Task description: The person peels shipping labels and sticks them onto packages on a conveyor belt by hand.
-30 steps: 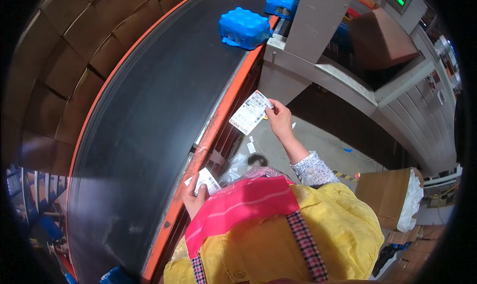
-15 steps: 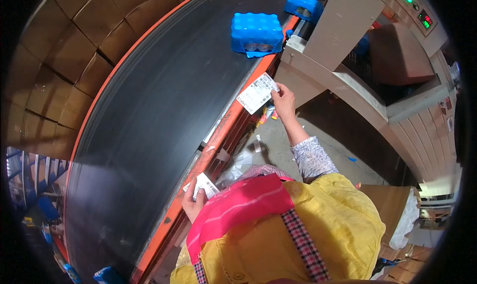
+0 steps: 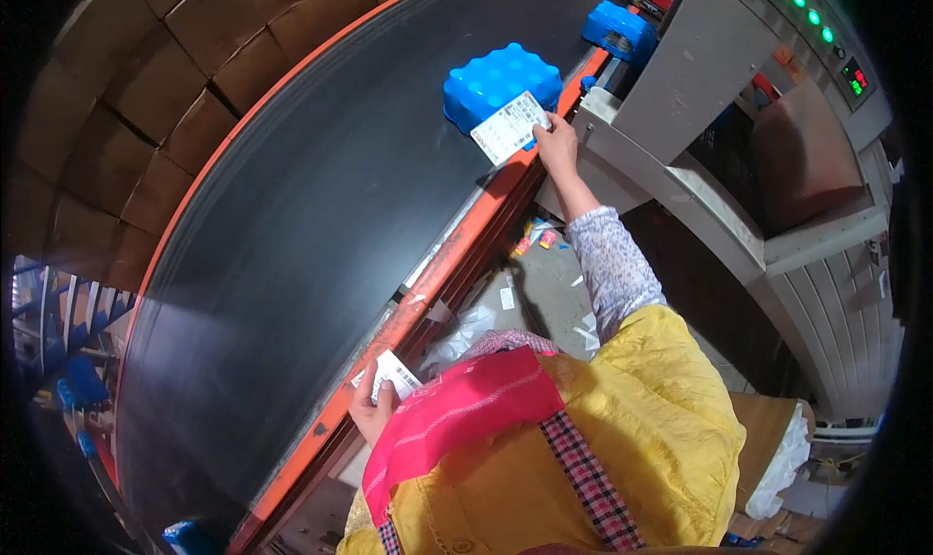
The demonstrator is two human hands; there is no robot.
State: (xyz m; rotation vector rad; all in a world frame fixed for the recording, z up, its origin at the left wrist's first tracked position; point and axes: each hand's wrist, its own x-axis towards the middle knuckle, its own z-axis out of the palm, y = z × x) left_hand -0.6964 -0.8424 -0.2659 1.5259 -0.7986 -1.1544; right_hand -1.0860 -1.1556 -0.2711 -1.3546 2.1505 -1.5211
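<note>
A printed white label (image 3: 509, 130) is pinched by its right corner in my right hand (image 3: 558, 147). The label overlaps the front of a blue-wrapped pack (image 3: 498, 81) near the orange edge of the dark conveyor belt; whether it touches the pack I cannot tell. My left hand (image 3: 374, 405) is closed on more white labels (image 3: 393, 373), low beside the orange rail and next to the pink cloth on my front. Farther up, a second blue-wrapped pack (image 3: 619, 32) sits by the machine's opening.
The curved belt (image 3: 282, 225) runs between the orange rail (image 3: 428, 288) and stacked cardboard boxes (image 3: 126, 108). A grey machine (image 3: 680, 69) with green lights stands at the right. An open carton (image 3: 773, 448) is at the lower right; scraps lie on the floor.
My right hand has moved up and forward with its label, from over the floor and rail to the near blue pack. Both packs appear farther right. My left hand still holds its labels.
</note>
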